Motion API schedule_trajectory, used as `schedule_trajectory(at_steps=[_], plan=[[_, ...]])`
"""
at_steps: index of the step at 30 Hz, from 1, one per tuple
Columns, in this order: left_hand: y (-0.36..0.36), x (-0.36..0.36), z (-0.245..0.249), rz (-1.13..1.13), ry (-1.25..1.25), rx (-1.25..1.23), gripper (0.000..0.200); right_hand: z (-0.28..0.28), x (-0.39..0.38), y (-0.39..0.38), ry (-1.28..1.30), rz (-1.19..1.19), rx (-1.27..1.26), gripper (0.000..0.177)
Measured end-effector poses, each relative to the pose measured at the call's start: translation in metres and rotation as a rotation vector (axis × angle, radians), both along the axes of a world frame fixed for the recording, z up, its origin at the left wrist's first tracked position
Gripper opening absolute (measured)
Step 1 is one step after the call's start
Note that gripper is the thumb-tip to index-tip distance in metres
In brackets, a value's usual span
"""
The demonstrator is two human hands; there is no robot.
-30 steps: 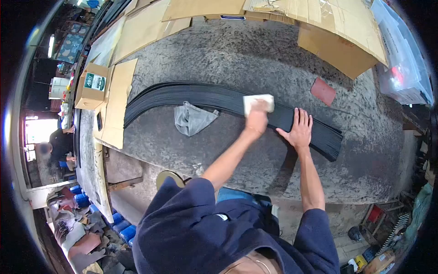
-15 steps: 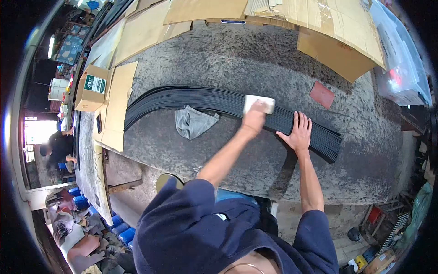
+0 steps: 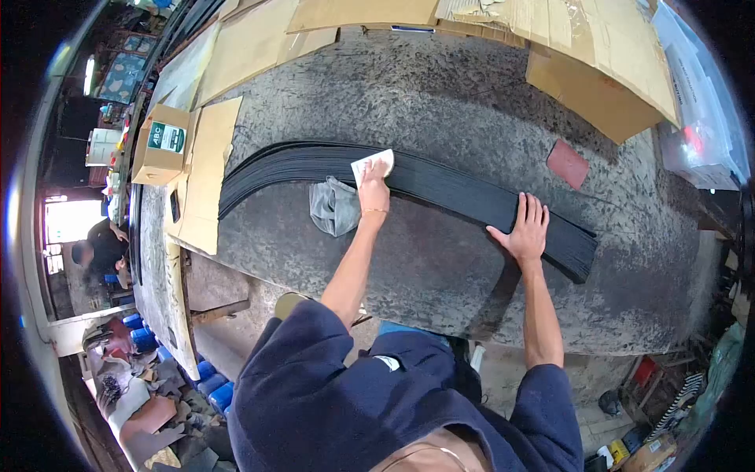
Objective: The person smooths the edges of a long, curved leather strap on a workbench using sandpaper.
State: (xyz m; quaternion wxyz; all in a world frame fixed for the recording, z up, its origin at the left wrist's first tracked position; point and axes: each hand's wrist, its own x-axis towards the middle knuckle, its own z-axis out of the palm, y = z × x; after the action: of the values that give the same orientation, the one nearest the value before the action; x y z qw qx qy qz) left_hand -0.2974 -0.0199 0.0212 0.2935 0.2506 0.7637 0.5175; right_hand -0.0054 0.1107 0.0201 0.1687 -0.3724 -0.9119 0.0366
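Note:
A long, curved bundle of thin black strips (image 3: 448,185) lies across the dark worktable (image 3: 440,267). On top of it, near its middle, my left hand (image 3: 373,193) grips a white rectangular pad (image 3: 379,164) and presses it against the strips. My right hand (image 3: 525,232) rests over the bundle towards its right end, fingers stretched out and thumb apart at the near edge. Just left of my left wrist a crumpled grey cloth (image 3: 333,208) lies beside the strips.
Behind the bundle is a reddish-brown square sheet (image 3: 568,164). Cardboard sheets (image 3: 385,12) cover the far edge, and a small ABC carton (image 3: 161,145) stands at left. A clear plastic bin (image 3: 700,102) is at far right. Another person (image 3: 104,248) is at the far left.
My left hand has slid the white pad leftward along the strips, from near my right hand to above the grey cloth. My right hand stays on the bundle.

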Motion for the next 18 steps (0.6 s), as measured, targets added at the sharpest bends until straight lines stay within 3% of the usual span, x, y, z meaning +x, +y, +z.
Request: schedule_trajectory(at_steps=[3, 5, 8, 10, 11, 13, 14, 15, 16, 17, 18], plan=[[0.009, 0.080, -0.023, 0.150, -0.041, 0.173, 0.028, -0.001, -0.001, -0.001, -0.028, -0.010, -0.014, 0.104], [0.004, 0.144, -0.040, -0.376, 1.018, 0.116, 0.029, 0.000, 0.000, -0.004, -0.044, -0.002, -0.038, 0.106], [-0.014, 0.096, -0.025, -0.461, 0.669, -0.097, 0.041, -0.003, -0.001, 0.000, -0.066, -0.012, -0.039, 0.109], [-0.046, 0.009, -0.034, -0.225, 0.943, -0.338, 0.039, -0.003, -0.005, -0.004, -0.082, -0.016, -0.055, 0.109], [-0.055, -0.038, 0.001, -0.015, 0.439, -0.329, 0.040, -0.003, -0.003, 0.000, -0.093, -0.037, -0.057, 0.110], [-0.069, -0.068, -0.049, 0.267, 0.057, -0.089, 0.040, -0.009, -0.001, 0.001, -0.055, -0.021, -0.019, 0.110], [-0.059, -0.040, -0.052, 0.123, 0.792, -0.225, 0.043, -0.007, -0.004, 0.003, -0.072, -0.026, -0.033, 0.110], [-0.037, 0.018, -0.019, 0.041, 0.585, -0.308, 0.047, -0.005, -0.002, -0.001, -0.099, -0.030, -0.047, 0.110], [-0.025, 0.068, -0.046, -0.155, 0.739, -0.245, 0.051, -0.005, -0.002, -0.001, -0.103, -0.033, -0.057, 0.109], [-0.014, 0.110, -0.042, -0.323, 0.702, -0.152, 0.052, -0.006, -0.003, 0.001, -0.108, -0.036, -0.045, 0.109], [-0.010, 0.129, -0.047, -0.271, 0.778, -0.087, 0.053, -0.006, -0.003, 0.000, -0.083, -0.022, -0.044, 0.109]])
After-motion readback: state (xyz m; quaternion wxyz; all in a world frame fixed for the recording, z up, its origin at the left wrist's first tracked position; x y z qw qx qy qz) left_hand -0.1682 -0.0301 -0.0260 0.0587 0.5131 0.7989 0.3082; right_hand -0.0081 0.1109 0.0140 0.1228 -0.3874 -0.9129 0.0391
